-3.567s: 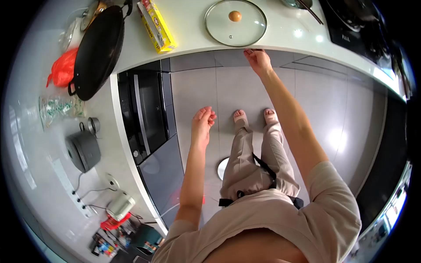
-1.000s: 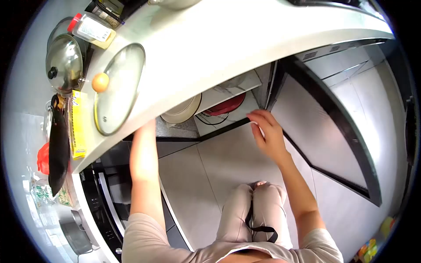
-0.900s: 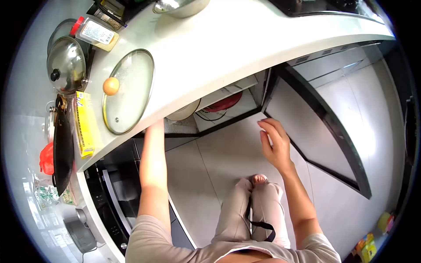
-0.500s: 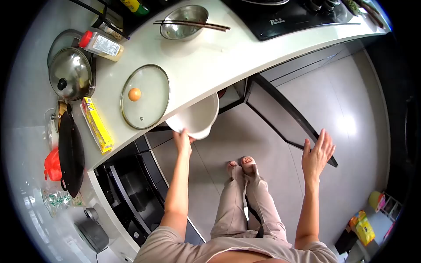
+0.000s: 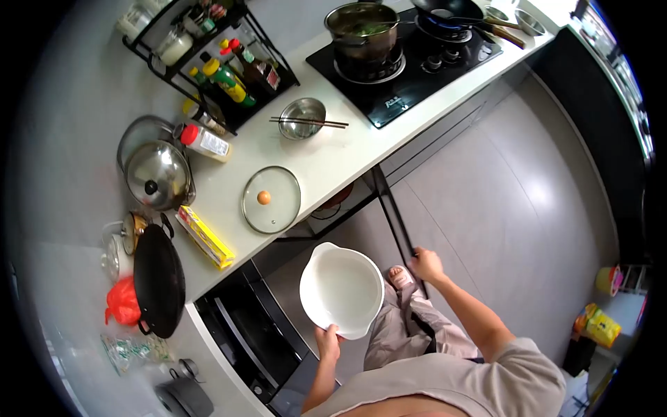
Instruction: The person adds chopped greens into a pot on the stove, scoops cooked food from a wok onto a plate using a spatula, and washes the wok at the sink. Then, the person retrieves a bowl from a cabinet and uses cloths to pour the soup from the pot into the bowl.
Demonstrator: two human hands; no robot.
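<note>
My left hand (image 5: 328, 341) grips the near rim of a deep white pot (image 5: 340, 292) with two small lugs. The pot hangs in front of the counter, its inside facing up with nothing seen in it. My right hand (image 5: 426, 265) is closed around the free edge of the open dark-framed cabinet door (image 5: 397, 226); its fingertips are partly hidden. On the counter above the pot lies a round glass lid (image 5: 278, 205) with a wooden knob. Behind the door, the open cabinet (image 5: 340, 208) shows a dim interior.
A steel bowl (image 5: 302, 115) with chopsticks across it stands on the counter (image 5: 340, 156). A pot (image 5: 361, 35) of greens and a black pan (image 5: 448, 8) sit on the hob. A yellow box (image 5: 206, 238), a wok (image 5: 160, 281) and a lidded steel pot (image 5: 158, 175) line the left side.
My left hand has drawn the white pot away from the cabinet, toward my body. My right hand, open before, has come to the door edge and closed on it; the door has swung inward.
</note>
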